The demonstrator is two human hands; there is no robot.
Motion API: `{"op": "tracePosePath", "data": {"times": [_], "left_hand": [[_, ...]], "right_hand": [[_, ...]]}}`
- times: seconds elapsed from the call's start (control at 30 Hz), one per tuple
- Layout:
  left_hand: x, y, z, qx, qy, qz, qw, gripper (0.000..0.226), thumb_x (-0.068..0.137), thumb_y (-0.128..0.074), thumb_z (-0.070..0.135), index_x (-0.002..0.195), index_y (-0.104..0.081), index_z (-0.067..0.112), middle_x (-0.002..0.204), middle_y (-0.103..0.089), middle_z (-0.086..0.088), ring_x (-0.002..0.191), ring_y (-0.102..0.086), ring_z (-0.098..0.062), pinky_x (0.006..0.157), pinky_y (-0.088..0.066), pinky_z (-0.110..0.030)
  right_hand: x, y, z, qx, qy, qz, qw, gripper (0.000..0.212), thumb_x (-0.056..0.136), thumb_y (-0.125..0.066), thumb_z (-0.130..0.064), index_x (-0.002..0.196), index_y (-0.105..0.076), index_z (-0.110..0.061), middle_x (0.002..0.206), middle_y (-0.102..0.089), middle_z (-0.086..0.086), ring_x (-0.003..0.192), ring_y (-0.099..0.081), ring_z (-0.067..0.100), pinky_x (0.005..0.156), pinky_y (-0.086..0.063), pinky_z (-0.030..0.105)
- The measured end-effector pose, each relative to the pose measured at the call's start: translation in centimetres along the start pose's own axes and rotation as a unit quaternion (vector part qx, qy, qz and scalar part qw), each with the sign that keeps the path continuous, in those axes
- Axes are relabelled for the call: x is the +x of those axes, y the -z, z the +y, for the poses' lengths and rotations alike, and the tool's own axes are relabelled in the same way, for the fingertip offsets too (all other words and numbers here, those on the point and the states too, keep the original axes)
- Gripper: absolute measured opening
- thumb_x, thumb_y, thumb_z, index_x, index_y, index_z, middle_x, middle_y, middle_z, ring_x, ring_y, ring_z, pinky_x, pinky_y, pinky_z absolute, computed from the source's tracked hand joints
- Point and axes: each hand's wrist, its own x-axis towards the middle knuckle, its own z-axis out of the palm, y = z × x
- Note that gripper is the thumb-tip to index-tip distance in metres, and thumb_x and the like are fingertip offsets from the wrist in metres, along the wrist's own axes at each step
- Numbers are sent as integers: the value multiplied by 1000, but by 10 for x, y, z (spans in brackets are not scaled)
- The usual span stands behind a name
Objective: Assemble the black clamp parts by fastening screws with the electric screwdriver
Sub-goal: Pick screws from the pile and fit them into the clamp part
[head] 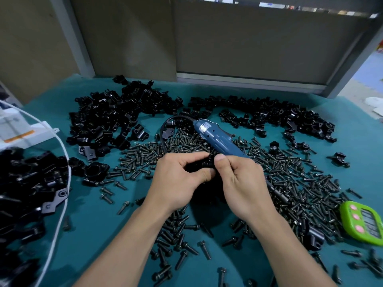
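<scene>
Underneath all, a teal cloth-covered worktable (99, 224). Behind the blue electric screwdriver (215, 139) and out to both its sides, two sprawling heaps of loose black metal clamp parts (116, 117); around and in front of it, a wide scatter of dark flanged screws (300, 183). Screwdriver itself lying ungripped on the screws, black cord looping off its far end, near end passing behind the right hand (240, 183). Probable step: mating clamp pieces by hand and starting a screw before driving it. To do this well: line the holes up squarely, start the screw by fingertip to avoid cross-threading, keep the piece pinned firmly, then reach just past the knuckles for the screwdriver and bring it down straight along the screw. Just in front of the screwdriver, left hand (176, 181) curled narrow, thumb and forefinger pinching a small black clamp piece (205, 162); right hand likewise curled, thumb and fingertips gripping the same piece from the opposite side. Piece mostly hidden between the fingers; impossible to tell of any screw already seated.
</scene>
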Motion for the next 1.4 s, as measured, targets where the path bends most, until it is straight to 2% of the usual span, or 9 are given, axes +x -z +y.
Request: {"op": "tracePosePath", "data": {"times": [0.17, 0.23, 0.37, 0.53, 0.63, 0.73, 0.93, 1.13, 1.4], "left_hand": [[7, 12, -5, -87, 49, 116, 988, 41, 77, -91, 19, 103, -76, 48, 106, -78, 20, 101, -74, 0, 92, -59, -22], [12, 20, -8, -135, 75, 166, 974, 42, 81, -88, 14, 115, -75, 34, 103, -79, 19, 96, -75, 0, 89, -60, -20], [20, 35, -13, -202, 100, 224, 948, 39, 88, -81, 8, 125, -73, 17, 95, -81, 10, 76, -72, -6, 73, -57, -18], [21, 44, -10, -270, 122, 286, 911, 26, 92, -77, 7, 106, -70, 27, 79, -79, 9, 64, -67, -7, 64, -56, -16], [22, 51, -7, -283, 138, 315, 895, 25, 92, -77, 7, 90, -68, 30, 73, -77, 9, 61, -67, -7, 59, -55, -16], [22, 51, -8, -292, 165, 332, 882, 23, 92, -78, 7, 105, -69, 23, 74, -77, 7, 61, -65, -9, 58, -54, -17], [18, 34, -9, -170, 169, 234, 942, 14, 100, -70, 20, 114, -69, 23, 76, -71, 11, 62, -62, -5, 62, -56, -23], [8, 21, -7, -11, 170, 140, 975, 19, 103, -58, 46, 94, -56, 63, 65, -67, 11, 56, -58, -4, 64, -46, -38], [13, 23, -7, 3, 192, 96, 977, 17, 94, -63, 44, 110, -63, 44, 55, -57, 8, 49, -50, -7, 58, -39, -34]], "right_hand": [[19, 12, -2, -137, -26, 81, 987, 21, 102, -50, -44, 120, -56, -35, 88, -65, -15, 90, -59, 13, 77, -48, 37], [39, 6, -3, -292, -55, 18, 955, 53, 96, -57, -34, 143, -36, -31, 89, -57, -8, 93, -53, 25, 81, -42, 43], [71, -11, -7, -383, -108, -66, 915, 56, 91, -62, -26, 139, -32, -26, 76, -48, -3, 63, -49, 23, 62, -36, 36], [92, -8, -6, -369, -147, -67, 915, 44, 89, -69, -31, 125, -44, -24, 90, -58, 2, 80, -57, 30, 72, -40, 38], [99, 17, -4, -238, -191, -15, 952, 36, 84, -72, -35, 113, -56, -22, 92, -66, 3, 76, -63, 26, 71, -47, 34], [102, 49, -14, 92, -238, 32, 966, 28, 71, -68, -11, 99, -65, -9, 76, -68, 9, 59, -60, 24, 56, -50, 31], [92, 61, -39, 384, -229, 38, 893, 8, 80, -65, -9, 86, -60, -8, 61, -61, 5, 46, -55, 19, 48, -51, 28], [83, 32, -29, 591, -227, 48, 773, 12, 89, -62, -6, 83, -51, -10, 64, -52, 4, 50, -47, 16, 49, -46, 26], [92, 21, -9, 692, -235, 100, 676, 11, 85, -58, -6, 82, -49, -11, 66, -50, 1, 51, -45, 15, 53, -45, 26]]}}
